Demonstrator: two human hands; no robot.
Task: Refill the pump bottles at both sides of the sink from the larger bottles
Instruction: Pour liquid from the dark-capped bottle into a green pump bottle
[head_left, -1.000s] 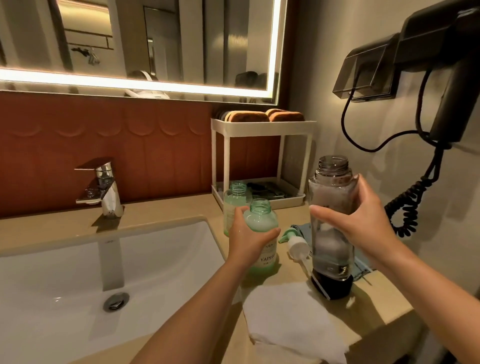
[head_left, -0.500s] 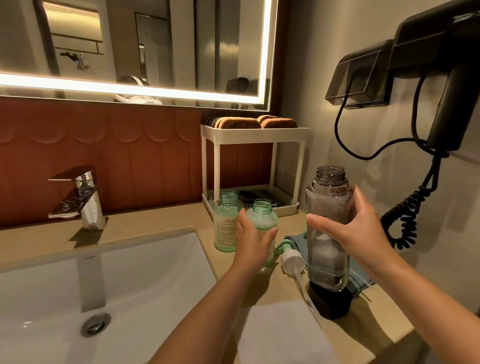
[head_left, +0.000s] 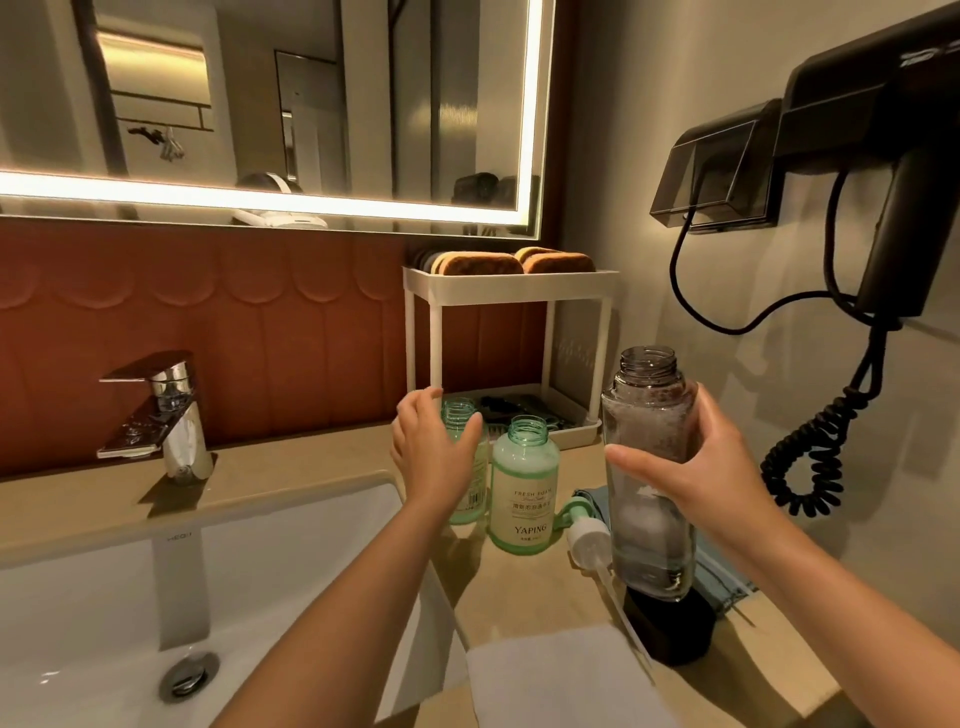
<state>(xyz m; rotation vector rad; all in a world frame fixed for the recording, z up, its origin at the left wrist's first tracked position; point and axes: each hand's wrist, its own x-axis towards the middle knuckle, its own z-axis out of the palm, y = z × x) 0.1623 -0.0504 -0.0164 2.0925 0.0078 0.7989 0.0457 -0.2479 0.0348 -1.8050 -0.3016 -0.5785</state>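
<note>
right hand (head_left: 696, 467) wraps the uncapped large bottle (head_left: 649, 415), upright above the counter (head_left: 322, 467) right of the sink. left hand (head_left: 431, 452) spread loose at the rear green bottle (head_left: 457, 410), gripping nothing. risk: narrow necks, so an unsteadied pour could spill or tip it.

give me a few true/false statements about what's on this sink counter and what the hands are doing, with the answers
1. The right hand grips the large clear bottle, whose neck is uncapped. True.
2. The YAPING bottle has its pump screwed on. False: its neck is open, and a pump head lies on the counter beside it.
3. The left hand holds the YAPING bottle. False: it is at the rear green bottle; the YAPING bottle stands free.
4. Sponges lie on the top shelf of the white rack. True.
5. Water runs from the faucet. False: no stream shows.
</note>
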